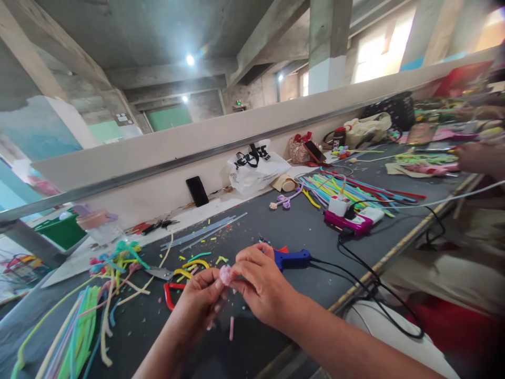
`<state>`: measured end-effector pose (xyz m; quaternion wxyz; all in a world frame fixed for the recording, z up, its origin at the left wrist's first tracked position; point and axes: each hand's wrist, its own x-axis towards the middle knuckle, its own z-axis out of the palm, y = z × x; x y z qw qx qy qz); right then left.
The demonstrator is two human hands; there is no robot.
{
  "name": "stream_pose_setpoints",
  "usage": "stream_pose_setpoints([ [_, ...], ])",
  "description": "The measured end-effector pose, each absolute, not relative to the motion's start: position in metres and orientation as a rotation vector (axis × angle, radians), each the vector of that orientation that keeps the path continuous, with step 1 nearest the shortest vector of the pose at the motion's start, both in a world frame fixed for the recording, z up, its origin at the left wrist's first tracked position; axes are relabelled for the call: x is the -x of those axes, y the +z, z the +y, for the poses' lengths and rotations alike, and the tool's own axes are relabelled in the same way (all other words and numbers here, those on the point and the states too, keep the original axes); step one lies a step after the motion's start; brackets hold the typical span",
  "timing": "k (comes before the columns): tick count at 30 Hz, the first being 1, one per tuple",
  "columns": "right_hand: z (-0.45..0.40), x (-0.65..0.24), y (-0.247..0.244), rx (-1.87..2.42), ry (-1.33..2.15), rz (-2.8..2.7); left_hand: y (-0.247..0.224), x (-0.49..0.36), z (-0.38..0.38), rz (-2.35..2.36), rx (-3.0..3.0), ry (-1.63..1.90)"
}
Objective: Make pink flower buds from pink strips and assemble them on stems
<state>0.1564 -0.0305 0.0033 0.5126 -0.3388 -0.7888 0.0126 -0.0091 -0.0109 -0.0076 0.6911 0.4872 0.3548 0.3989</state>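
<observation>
Between my two hands is a small pink fuzzy flower-like piece (225, 275), which looks made of pipe cleaner. The fingertips of my left hand (203, 295) pinch it from the left. From the other side, my right hand (256, 281) has its thumb and fingers closed on it. Just beyond my right hand lies a blue glue gun (294, 258), its nozzle end partly hidden. Yellow-handled scissors (183, 273) and a red-handled tool (169, 297) are beside my left hand. A short pink stick (231, 328) lies on the dark table below my hands.
Bundled pipe cleaners lie at the left (77, 337) and right back (335, 187). A purple power strip (349, 222) with plugs and cords stands at right. A phone (197, 191) leans on the wall near a white bag (256, 166). A co-worker's hand (479, 158) is at far right.
</observation>
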Motion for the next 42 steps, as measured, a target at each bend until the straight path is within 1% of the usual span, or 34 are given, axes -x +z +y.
stream_pose_setpoints([
  [8,-0.0257,-0.1539,0.0029,0.79,-0.008,-1.756,-0.01,0.0085,-0.0113,0.799,-1.108,0.918],
  [16,-0.031,-0.1575,0.0044,0.7,-0.12,-1.756,-0.009,0.0065,-0.0141,0.795,-1.059,0.96],
  [20,-0.0326,-0.1589,0.0032,0.709,-0.186,-1.786,-0.0102,0.0073,-0.0135,0.786,-1.068,0.971],
  [27,-0.0315,-0.16,0.0043,0.701,-0.167,-1.815,-0.0125,0.0075,-0.0123,0.788,-1.046,0.964],
  [34,-0.0339,-0.1568,0.0024,0.712,-0.287,-1.75,-0.01,0.0068,-0.0141,0.755,-1.03,1.0],
  [42,-0.0331,-0.1564,0.0033,0.752,-0.225,-1.808,-0.0106,0.0073,-0.0124,0.79,-1.057,0.983],
])
